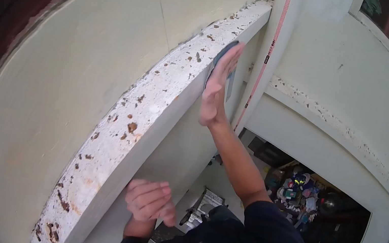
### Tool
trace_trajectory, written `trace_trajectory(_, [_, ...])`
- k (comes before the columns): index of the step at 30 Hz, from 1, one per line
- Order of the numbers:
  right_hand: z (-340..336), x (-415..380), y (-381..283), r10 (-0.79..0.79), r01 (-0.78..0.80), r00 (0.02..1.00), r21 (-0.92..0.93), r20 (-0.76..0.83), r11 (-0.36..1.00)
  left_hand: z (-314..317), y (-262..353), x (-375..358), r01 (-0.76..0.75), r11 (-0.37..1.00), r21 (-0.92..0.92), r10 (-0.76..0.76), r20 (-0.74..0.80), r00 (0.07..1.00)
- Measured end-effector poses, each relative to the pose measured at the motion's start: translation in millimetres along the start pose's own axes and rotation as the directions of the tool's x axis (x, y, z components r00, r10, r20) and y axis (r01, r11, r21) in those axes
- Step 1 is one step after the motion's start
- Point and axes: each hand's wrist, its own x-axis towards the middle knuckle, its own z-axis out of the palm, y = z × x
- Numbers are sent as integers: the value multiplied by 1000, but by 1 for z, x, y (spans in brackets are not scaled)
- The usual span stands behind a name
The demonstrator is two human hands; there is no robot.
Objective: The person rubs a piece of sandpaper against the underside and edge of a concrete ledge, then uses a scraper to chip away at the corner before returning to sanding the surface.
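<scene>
My right hand (218, 87) is raised at the upper middle, its fingers long and straight, holding a dark grey pad (222, 54) against the front edge of a white ledge (160, 82). Part of the pad is hidden behind the hand. Brown spots and chips mark the ledge's top. Lower down, my left hand (152, 202) is beside the ledge's lower front face, slightly blurred, with its fingers curled and nothing visible in them.
A pale curved wall (75, 65) rises behind the ledge. A white pipe with a red printed strip (267, 56) runs down right of my right hand. Far below are a patterned object (206, 206) and a pile of mixed items (298, 195) in an opening.
</scene>
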Motion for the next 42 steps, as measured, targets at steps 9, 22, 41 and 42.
trace_trajectory(9, [-17,25,42,-80,80,997,-5,-8,997,67,-53,8,-206,978,7,206,-108,973])
trace_trajectory(22, [-53,106,157,9,-11,999,-44,-49,999,69,-65,1,-232,967,105,234,-4,972])
trace_trajectory(41, [-74,128,199,-102,103,995,40,-16,994,68,-78,-1,-365,930,41,367,-63,928])
trace_trajectory(42, [-71,130,197,-168,170,985,63,-31,983,71,-77,-1,-362,931,46,365,-72,928])
